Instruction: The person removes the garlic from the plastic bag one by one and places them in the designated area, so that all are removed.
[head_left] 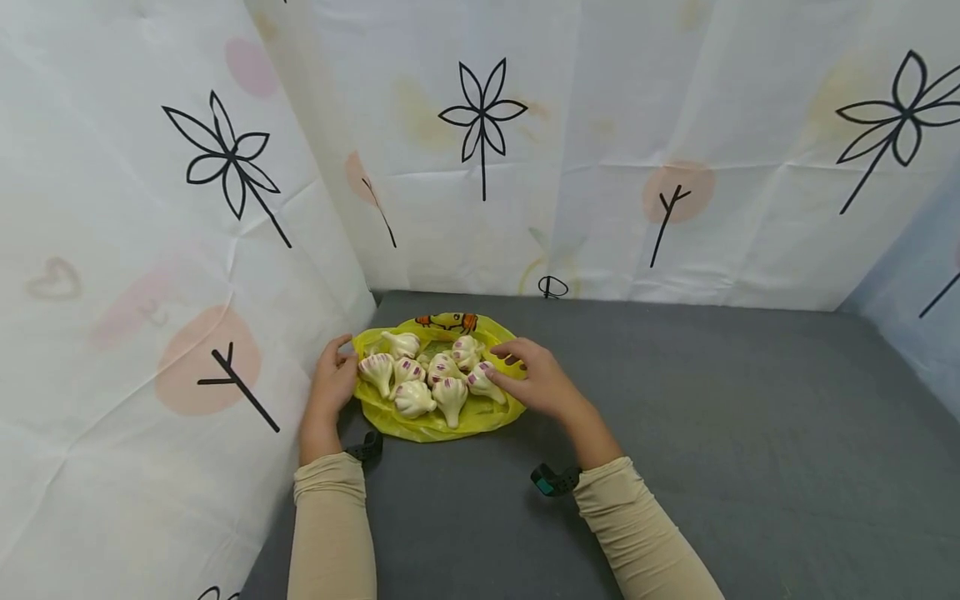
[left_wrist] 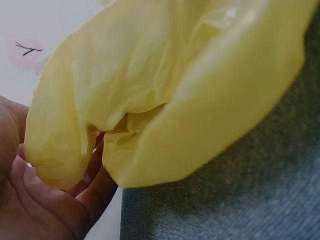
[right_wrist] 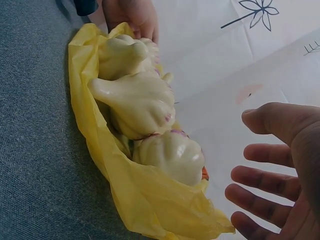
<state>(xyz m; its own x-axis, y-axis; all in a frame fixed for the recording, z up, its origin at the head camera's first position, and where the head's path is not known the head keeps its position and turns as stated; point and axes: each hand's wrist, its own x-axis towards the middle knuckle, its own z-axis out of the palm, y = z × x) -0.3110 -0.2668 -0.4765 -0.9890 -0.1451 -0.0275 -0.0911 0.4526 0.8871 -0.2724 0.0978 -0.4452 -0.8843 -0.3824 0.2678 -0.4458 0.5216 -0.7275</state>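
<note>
Several garlic bulbs (head_left: 414,399), glossy cream with purple marks, lie heaped in a spread yellow plastic bag (head_left: 420,430). My left hand (head_left: 335,380) rests at the bag's left edge. In the left wrist view the fingers (left_wrist: 93,197) pass behind the bag's crumpled side, so their tips are partly hidden. Over the bag's right edge is my right hand (head_left: 542,382), fingers spread and holding nothing. The right wrist view shows its fingers (right_wrist: 265,182) apart from the garlic bulbs (right_wrist: 167,157), near the bag's rim.
The bag lies on a grey cloth-covered table (head_left: 705,433), near its left back corner. White patterned sheets (head_left: 600,100) hang behind and along the left side. Dark bands (head_left: 555,481) are on both wrists.
</note>
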